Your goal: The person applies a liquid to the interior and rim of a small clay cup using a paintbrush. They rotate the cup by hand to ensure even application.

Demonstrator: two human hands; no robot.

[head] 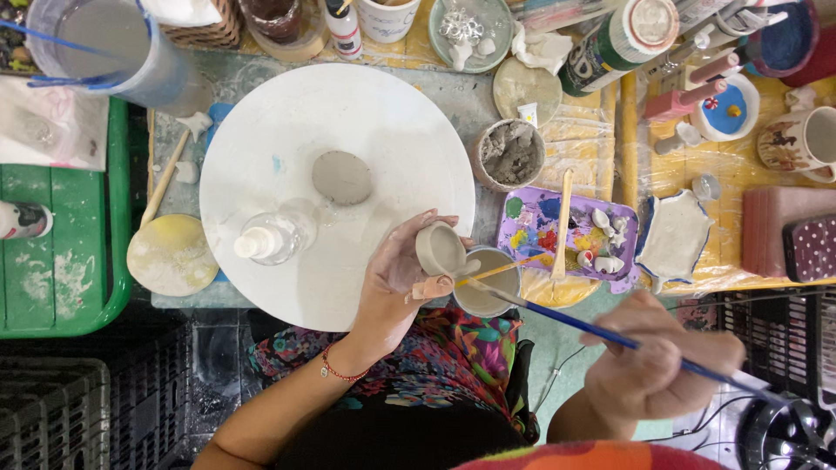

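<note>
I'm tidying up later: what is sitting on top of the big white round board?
On the white round board sit a flat grey clay disc and a clear spray bottle. The left hand, holding a small clay cup, covers part of the board's edge.

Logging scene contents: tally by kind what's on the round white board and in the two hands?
Flat clay disc on the round white board: 1
Clear spray bottle on the board: 1
Small clay cup in left hand: 1
Blue-handled brush in right hand: 1
Total: 4
</note>
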